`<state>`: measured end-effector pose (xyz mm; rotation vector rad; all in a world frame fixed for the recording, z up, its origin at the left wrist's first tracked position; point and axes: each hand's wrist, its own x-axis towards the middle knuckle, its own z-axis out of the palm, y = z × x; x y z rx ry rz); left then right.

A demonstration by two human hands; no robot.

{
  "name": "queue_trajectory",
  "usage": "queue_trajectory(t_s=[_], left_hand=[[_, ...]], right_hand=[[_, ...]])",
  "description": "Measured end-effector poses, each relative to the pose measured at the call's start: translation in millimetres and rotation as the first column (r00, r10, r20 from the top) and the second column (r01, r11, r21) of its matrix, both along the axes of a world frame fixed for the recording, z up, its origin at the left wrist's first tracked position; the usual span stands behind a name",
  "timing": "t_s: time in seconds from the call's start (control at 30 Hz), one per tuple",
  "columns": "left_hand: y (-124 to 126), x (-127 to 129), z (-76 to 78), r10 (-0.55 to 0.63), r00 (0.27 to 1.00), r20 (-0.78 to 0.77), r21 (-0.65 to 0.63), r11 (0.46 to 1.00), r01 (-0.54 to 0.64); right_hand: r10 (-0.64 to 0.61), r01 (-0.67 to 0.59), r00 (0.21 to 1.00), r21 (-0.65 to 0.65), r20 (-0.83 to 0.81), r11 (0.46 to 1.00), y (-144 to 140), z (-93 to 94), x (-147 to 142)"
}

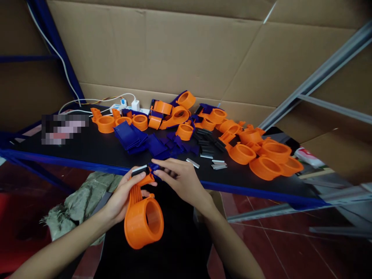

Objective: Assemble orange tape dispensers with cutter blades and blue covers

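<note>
The left hand (123,193) wraps its grip round an orange plastic tape dispenser (135,225), just this side of the black bench (94,151); the right hand (183,180) narrowly pinches a small blue plastic piece (155,167) at the dispenser's upper end. Beyond lie flat dark-blue plates (130,135) and orange rings (264,171).

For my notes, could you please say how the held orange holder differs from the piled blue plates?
The holder is orange, the plates dark blue. The holder has a hollow round end; the plates look flat. The left hand grips the holder; the plates lie piled.
</note>
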<state>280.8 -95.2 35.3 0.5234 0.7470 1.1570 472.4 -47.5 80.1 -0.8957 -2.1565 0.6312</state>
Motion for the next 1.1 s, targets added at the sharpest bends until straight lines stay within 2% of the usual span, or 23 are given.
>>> queue_trajectory(t_s=[0.23,0.33,0.57,0.73,0.97,1.1], left_hand=[[1,1,1.6,0.015,0.999,0.03,-0.058,0.998,-0.013],[1,1,0.8,0.014,0.999,0.035,-0.074,0.997,-0.011],[-1,1,-0.2,0.032,0.999,0.031,-0.085,0.996,-0.03],[-2,0,0.2,0.018,1.0,0.012,-0.086,0.996,-0.017],[-8,0,14.8,-0.04,0.999,0.001,-0.089,0.995,0.04],[-9,0,17.3,-0.022,0.998,-0.055,-0.099,0.995,0.016]], right_hand=[[0.151,-0.151,0.988,-0.107,-0.007,0.983,5,-6.9,-1],[0.192,-0.193,0.981,-0.106,-0.021,0.976,8,-9.3,-1],[0.15,-0.15,0.989,-0.012,-0.007,0.989,10,-11.4,-1],[0.157,-0.158,0.987,0.007,0.032,0.987,10,-12.4,-2],[0.189,-0.189,0.982,0.028,0.023,0.982,13,-16.7,-1],[0.179,-0.18,0.983,0.017,0.031,0.984,15,-18.5,0]])
